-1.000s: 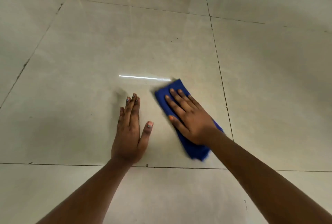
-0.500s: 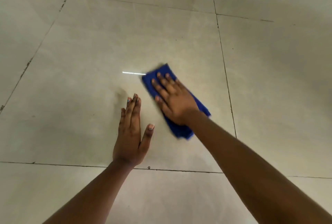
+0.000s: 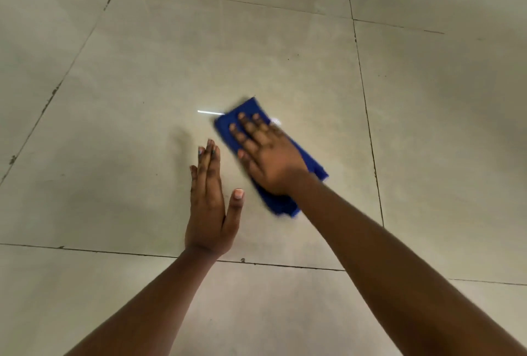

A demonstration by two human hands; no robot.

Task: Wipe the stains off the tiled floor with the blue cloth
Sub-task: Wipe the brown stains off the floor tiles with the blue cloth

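A folded blue cloth (image 3: 312, 160) lies flat on the glossy beige tiled floor (image 3: 142, 76). My right hand (image 3: 268, 156) presses down on top of it with fingers spread, covering most of its middle; the cloth's far corner and near end stick out. My left hand (image 3: 209, 207) rests palm-down on the same tile just left of the cloth, fingers together and thumb out, holding nothing. A faint dull smear (image 3: 182, 141) shows on the tile beyond my left fingertips. A few small dark specks dot the tile.
Dark grout lines (image 3: 368, 127) border the large tile, one to the right of the cloth and one near my wrists. A bright streak of reflected light (image 3: 209, 112) lies just left of the cloth's far corner.
My right hand slid the cloth away from me and leftward, then back a little to the right. The left hand has stayed planted.
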